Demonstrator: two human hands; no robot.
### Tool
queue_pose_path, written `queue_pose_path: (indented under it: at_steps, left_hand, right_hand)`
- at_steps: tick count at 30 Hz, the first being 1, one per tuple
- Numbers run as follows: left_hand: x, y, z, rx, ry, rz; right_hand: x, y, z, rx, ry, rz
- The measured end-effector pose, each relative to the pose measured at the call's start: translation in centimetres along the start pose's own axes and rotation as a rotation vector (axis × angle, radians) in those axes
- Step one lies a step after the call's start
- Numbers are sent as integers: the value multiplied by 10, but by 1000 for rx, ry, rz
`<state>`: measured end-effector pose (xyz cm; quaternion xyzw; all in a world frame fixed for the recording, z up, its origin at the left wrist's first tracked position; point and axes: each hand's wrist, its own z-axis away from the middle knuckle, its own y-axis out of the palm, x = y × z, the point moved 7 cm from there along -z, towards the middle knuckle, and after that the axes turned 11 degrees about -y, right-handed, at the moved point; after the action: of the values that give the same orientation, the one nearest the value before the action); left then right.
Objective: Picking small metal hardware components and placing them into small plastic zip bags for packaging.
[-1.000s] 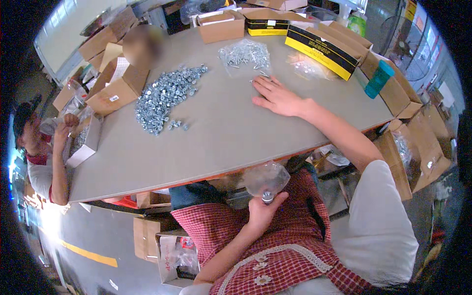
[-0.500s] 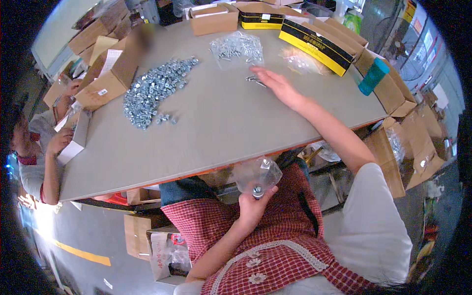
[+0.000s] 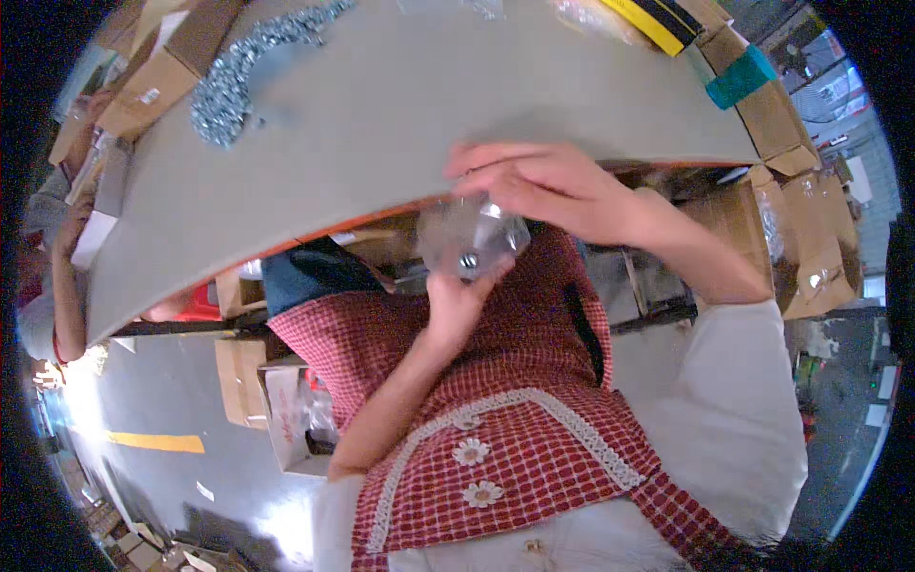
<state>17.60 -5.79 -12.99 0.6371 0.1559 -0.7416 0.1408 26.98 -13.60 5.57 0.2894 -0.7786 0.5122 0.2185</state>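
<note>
In front of my apron, just below the table edge, my left hand (image 3: 457, 305) is closed round the lower part of a clear plastic bag (image 3: 443, 236). A small round metal piece (image 3: 468, 260) shows in the bag near my thumb. My right hand (image 3: 558, 189) is at the bag's top, beside the table edge, with its fingers bent together. Something shiny glints below those fingers, but what they hold is hidden. A long pile of small silvery metal fasteners (image 3: 221, 103) lies on the grey table (image 3: 372, 133) at the far left.
At the left, another person's hand (image 3: 76, 224) is by a white box (image 3: 98, 234). Open cardboard boxes (image 3: 772, 114) line the right end, with a teal cylinder (image 3: 742, 78) on them. More cardboard boxes (image 3: 241, 381) stand on the floor at left.
My right hand has come from the loose screws on the table back to the bag, and the screws no longer show there. The view has tipped down toward my lap.
</note>
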Motion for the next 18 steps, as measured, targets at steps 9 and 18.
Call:
queue_pose_path:
  at_steps: [9,18]
  left_hand:
    - [-10,3,-9,-12,-22,-48]
    - [18,3,-19,87,325,-46]
  right_hand:
    - [32,-1,38,-193,98,-58]
    - [17,85,21,283,-85,514]
